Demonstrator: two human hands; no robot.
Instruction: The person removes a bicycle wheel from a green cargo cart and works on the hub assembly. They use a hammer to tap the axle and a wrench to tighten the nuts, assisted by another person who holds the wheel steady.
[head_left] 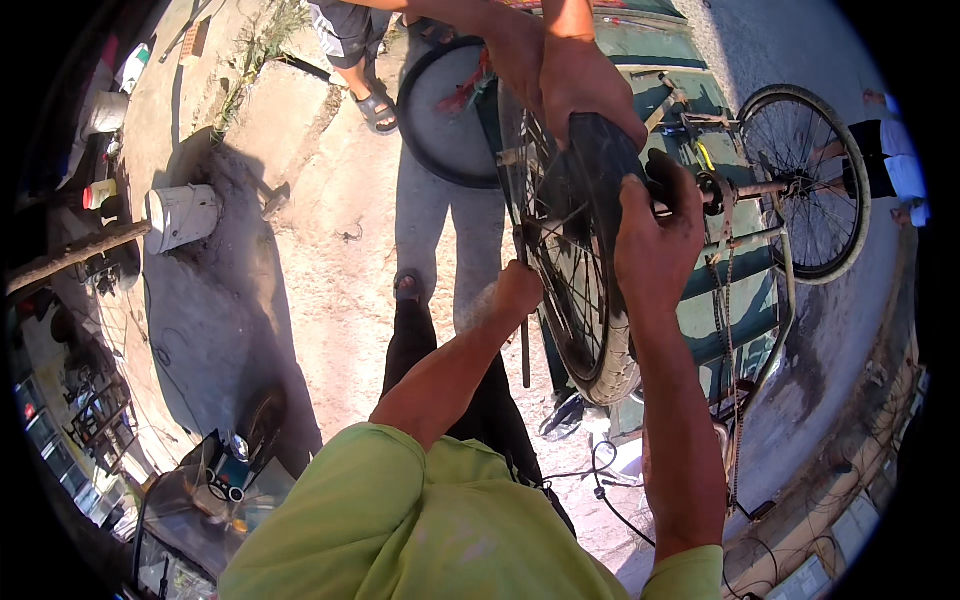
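Observation:
A spoked wheel with a black tyre (607, 365) stands upright before me, its tread worn and dusty. On its left side, my left hand (518, 290) is closed round a thin dark bar (526, 352) that points down toward me. My right hand (660, 235) is at the tyre's upper right, thumb pressed against the rubber and fingers curled; the fingertips are partly hidden in shadow. Across from me, another person's hands (590, 85) grip the top of the same tyre, one beside the other.
Right of the wheel are an axle, a chain (728, 320) and a second spoked wheel (805, 185) on a green cart bed (705, 285). A loose tyre (418, 130) lies beyond. A white bucket (184, 218) stands left. Another person's sandaled foot (376, 110) is ahead, and a black cable (625, 515) lies near me.

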